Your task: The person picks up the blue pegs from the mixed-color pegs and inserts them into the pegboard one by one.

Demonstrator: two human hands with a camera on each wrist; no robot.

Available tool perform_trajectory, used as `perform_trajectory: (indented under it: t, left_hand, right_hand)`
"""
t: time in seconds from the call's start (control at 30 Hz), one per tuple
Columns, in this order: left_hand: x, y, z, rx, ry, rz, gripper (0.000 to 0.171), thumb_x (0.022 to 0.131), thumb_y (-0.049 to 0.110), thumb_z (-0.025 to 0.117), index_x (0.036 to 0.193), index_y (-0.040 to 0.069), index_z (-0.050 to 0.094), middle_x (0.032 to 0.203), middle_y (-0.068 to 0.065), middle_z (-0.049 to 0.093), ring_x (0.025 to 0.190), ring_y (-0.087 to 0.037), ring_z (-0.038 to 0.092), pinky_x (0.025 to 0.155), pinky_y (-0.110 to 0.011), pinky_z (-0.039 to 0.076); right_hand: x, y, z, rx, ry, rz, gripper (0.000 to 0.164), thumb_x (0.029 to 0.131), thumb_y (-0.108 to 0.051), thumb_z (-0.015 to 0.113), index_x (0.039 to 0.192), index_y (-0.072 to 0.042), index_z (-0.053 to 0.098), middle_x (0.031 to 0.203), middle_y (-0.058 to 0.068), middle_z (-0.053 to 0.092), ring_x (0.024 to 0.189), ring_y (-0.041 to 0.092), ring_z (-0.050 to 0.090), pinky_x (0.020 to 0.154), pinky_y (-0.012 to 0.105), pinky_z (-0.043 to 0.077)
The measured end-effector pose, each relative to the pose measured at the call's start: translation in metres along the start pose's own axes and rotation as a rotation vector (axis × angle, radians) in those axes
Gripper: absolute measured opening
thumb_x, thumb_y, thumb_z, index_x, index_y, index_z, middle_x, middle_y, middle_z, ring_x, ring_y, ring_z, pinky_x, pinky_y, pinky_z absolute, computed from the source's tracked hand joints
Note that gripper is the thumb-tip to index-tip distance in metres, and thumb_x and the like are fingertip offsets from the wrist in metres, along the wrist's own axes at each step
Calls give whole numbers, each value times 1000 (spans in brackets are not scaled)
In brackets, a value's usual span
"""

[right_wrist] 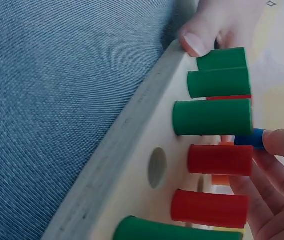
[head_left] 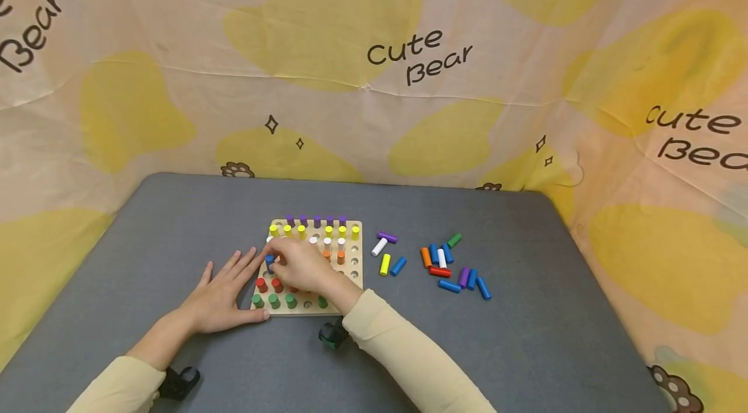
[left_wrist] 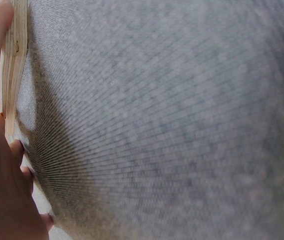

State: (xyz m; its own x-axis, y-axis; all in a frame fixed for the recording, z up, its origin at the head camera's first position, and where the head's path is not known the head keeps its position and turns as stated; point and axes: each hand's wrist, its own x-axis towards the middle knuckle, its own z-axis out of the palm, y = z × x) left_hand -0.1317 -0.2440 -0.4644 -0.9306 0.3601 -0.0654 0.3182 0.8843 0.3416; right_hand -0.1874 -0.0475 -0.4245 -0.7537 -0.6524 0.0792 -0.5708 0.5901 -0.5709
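A wooden pegboard (head_left: pixel 358 273) lies on the grey table, with rows of purple, yellow, white, orange, red and green pegs standing in it. My right hand (head_left: pixel 300 265) reaches over the board and pinches a blue peg (head_left: pixel 269 261) between thumb and fingers near the left edge. In the right wrist view that blue peg (right_wrist: pixel 250 138) shows beyond the red pegs (right_wrist: pixel 219 160); whether it sits in a hole is hidden. My left hand (head_left: pixel 224 296) lies spread at the board's left side, its thumb touching the near left corner.
Right of the board lie loose pegs: a yellow peg (head_left: pixel 385 264), a white peg (head_left: pixel 379 247), a purple peg (head_left: pixel 387 237) and a blue peg (head_left: pixel 398 266). Farther right is a mixed cluster including a red peg (head_left: pixel 440 272) and a green peg (head_left: pixel 454 240). Printed cloth (head_left: pixel 327 108) hangs behind the table.
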Motion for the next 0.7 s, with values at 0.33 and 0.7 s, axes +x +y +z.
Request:
perform_trajectory:
  t: [0.33, 0.7]
  left_hand:
    - [-1, 2, -1, -6, -3, 1, 105, 70, 73, 57, 150, 24, 11, 153, -12, 18, 138, -40, 14, 100, -71, 3]
    - [-2, 2, -2, -6, -7, -4, 104, 69, 73, 57, 149, 21, 15, 153, -12, 18, 138, -40, 14, 100, -70, 3]
  right_hand:
    - [4, 2, 9, -64, 40, -32, 19, 89, -16, 60, 107, -22, 62, 97, -10, 65, 60, -5, 48, 53, 8, 38]
    - [5, 2, 13, -86, 26, -43, 20, 89, -18, 60, 108, -22, 64, 102, -10, 66, 85, -3, 59, 66, 5, 40]
